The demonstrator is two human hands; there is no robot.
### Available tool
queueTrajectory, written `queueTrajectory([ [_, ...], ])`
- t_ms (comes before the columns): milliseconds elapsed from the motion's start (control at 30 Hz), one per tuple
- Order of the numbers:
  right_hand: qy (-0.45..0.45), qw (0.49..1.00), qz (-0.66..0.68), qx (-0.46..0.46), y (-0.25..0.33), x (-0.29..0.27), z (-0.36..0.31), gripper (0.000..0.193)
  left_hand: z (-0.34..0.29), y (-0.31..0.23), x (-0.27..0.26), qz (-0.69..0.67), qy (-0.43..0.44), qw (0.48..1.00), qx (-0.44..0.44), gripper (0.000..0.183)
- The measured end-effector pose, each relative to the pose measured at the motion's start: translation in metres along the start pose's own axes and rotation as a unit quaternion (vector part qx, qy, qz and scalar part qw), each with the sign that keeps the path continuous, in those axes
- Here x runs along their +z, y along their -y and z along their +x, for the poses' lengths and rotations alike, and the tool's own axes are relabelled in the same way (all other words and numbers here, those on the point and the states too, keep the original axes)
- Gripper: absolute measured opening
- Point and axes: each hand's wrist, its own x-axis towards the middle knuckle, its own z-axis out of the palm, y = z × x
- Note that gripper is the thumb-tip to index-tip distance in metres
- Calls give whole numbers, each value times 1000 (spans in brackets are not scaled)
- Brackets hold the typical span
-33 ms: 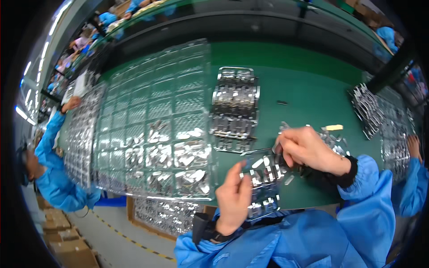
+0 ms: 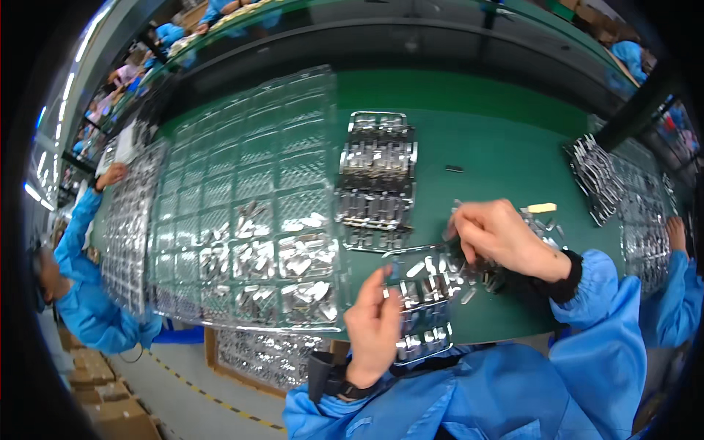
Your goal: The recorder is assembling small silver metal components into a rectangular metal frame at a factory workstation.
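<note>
My left hand (image 2: 372,323) grips the left edge of a small clear plastic tray (image 2: 424,323) at the table's front edge. Rows of shiny metal pieces (image 2: 412,293) sit in the tray's slots. Over the tray's far right corner, my right hand (image 2: 502,238) is closed with fingertips pinched and pointing down. Whatever those fingers hold is hidden and blurred. Loose small metal parts (image 2: 488,279) lie under and beside my right hand. Just beyond my left hand, a stack of filled trays (image 2: 378,176) rests on the green table (image 2: 499,154).
A large clear compartment tray (image 2: 253,180) with loose metal parts covers the left side. On the table lie a small dark piece (image 2: 454,169) and a yellow piece (image 2: 541,208). Another tray stack (image 2: 594,180) leans at right. Co-workers' hands (image 2: 111,174) appear at both sides.
The whole view has shifted slightly, so things stand a little further left. My left hand still holds the tray and my right hand stays pinched over its far right corner.
</note>
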Motion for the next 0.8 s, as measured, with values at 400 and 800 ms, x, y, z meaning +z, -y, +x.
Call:
queueTrajectory([
  [400, -92, 865, -324, -373, -6, 29, -17, 36, 5, 2, 5, -142, 45, 987, -63, 31],
  [800, -76, 763, -542, -344, -1, 54, -39, 45, -3, -1, 28, -4, 74, 997, -28, 33],
])
